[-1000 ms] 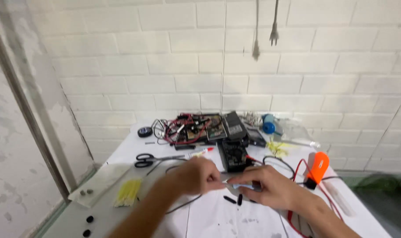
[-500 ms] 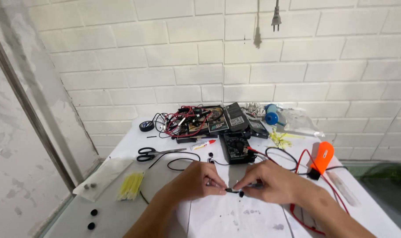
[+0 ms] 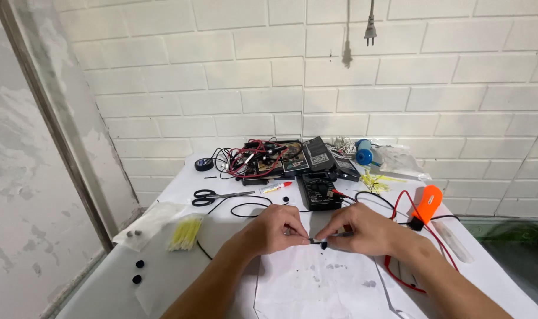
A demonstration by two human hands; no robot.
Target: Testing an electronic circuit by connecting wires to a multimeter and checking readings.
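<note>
My left hand (image 3: 275, 229) and my right hand (image 3: 360, 227) meet over the white table (image 3: 162, 260), fingertips almost touching. Between them they pinch a small dark part (image 3: 316, 240) on a thin wire, just above a sheet of white paper (image 3: 316, 283). The left fingers hold the wire end; the right fingers hold a thin metal piece against the dark part. A black multimeter (image 3: 319, 190) lies just beyond the hands, with red and black leads (image 3: 399, 207) trailing to the right.
Black scissors (image 3: 207, 197), a small glue tube (image 3: 276, 187), a black tape roll (image 3: 204, 164) and tangled red and black wires (image 3: 254, 158) lie at the back. An orange tool (image 3: 425, 205) sits right. Yellow sticks (image 3: 186, 231) lie left. A plug (image 3: 370, 31) hangs on the brick wall.
The view has tilted so the hands sit lower and nearer the table centre. Both hands have stayed together on the small part, shifting slightly.
</note>
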